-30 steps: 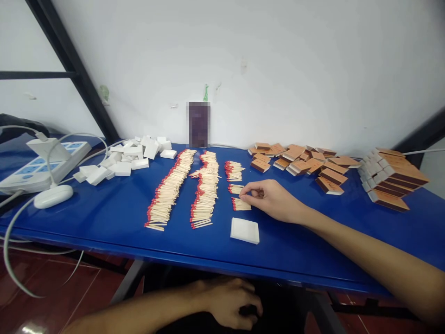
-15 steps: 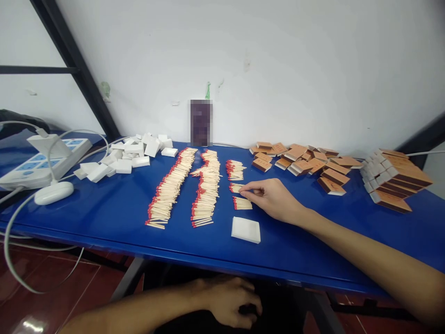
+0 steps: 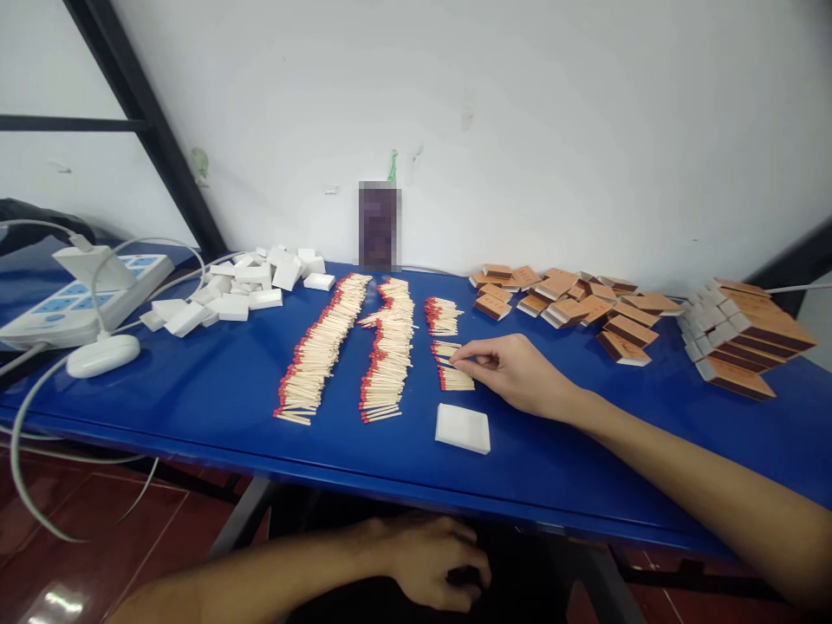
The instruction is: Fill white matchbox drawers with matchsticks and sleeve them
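Note:
My right hand (image 3: 516,373) is pinched over a short column of matches, thumb and forefinger closed at the plain end of a match (image 3: 445,359). Just nearer lies a small row of matches (image 3: 457,380), red heads to the left; farther back is another small group of matches (image 3: 445,317). A white matchbox tray (image 3: 462,428) sits in front of them near the table edge. Two long columns of matches, a left one (image 3: 318,360) and a middle one (image 3: 388,360), lie to the left. Below the table edge, my left hand (image 3: 435,563) rests with loosely curled fingers, empty.
White trays (image 3: 250,282) are heaped at back left, near a power strip (image 3: 84,299) with cables. Brown matchbox sleeves (image 3: 572,295) lie loose at back right. Stacked matchboxes (image 3: 741,329) stand at far right. A blurred dark rectangle (image 3: 380,227) is by the wall.
My right fingertips have slid slightly toward me, bringing a match closer to the nearest small row. My left hand stays where it was. The view has shifted a little.

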`<state>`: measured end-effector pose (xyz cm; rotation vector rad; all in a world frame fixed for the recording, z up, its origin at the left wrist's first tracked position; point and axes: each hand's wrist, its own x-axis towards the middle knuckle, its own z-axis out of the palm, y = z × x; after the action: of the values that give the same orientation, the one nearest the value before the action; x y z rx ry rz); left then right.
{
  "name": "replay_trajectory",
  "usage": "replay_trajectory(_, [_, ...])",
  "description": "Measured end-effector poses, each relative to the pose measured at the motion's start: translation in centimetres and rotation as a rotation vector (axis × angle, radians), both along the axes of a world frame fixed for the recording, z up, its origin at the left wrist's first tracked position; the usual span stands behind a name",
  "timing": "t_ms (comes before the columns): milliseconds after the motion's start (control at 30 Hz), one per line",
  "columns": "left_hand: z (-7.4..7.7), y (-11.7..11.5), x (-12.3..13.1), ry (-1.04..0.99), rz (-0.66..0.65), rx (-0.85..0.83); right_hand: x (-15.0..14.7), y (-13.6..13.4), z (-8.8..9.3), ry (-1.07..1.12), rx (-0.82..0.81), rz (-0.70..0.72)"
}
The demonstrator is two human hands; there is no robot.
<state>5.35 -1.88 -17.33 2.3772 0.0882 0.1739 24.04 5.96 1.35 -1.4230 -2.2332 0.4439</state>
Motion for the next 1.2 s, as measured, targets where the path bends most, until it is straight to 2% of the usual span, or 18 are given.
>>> replay_trajectory(333, [0.15, -0.09, 0.02, -0.012, 0.009, -0.010, -0.14, 0.64, -0.37, 0.038, 0.031, -0.057])
replay_trajectory(1200, [-0.25, -0.06, 0.09, -0.002, 0.006, -0.019, -0.19, 0.77, -0.13, 0.001, -0.017, -0.059])
